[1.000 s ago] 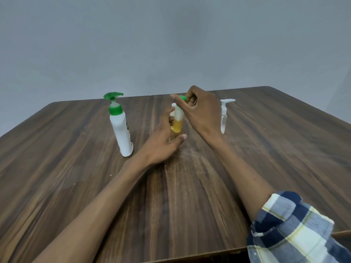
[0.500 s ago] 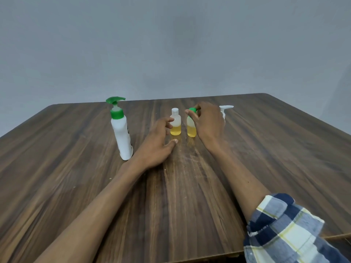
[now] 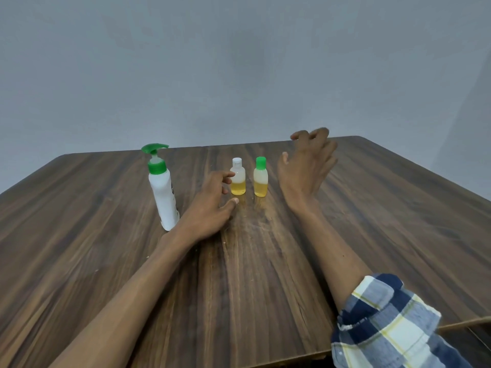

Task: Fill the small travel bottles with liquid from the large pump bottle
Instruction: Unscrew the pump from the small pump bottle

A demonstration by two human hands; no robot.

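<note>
I see 2 small travel bottles standing side by side between my hands. The white-cap bottle (image 3: 238, 177) is right at the fingertips of my left hand (image 3: 210, 208), maybe just touching it, I cannot tell. The green-cap bottle (image 3: 260, 177) stands a little to the left of my right hand (image 3: 305, 168). Both hands hold nothing. My left hand rests low on the table (image 3: 79, 235) with loose fingers, and my right hand is lifted with its fingers spread.

Each small bottle looks about half full of yellow liquid. I think they are light, made of thin plastic, a bit squashy and easy to tip over. I would hold 1 around its round middle, with a soft squeeze.

Both stand straight up, long way up and down, caps pointing to the ceiling.

The big pump bottle (image 3: 163, 192) stands just left of my left wrist. It leans a little in this view, and its green spout points toward the small bottles
</note>
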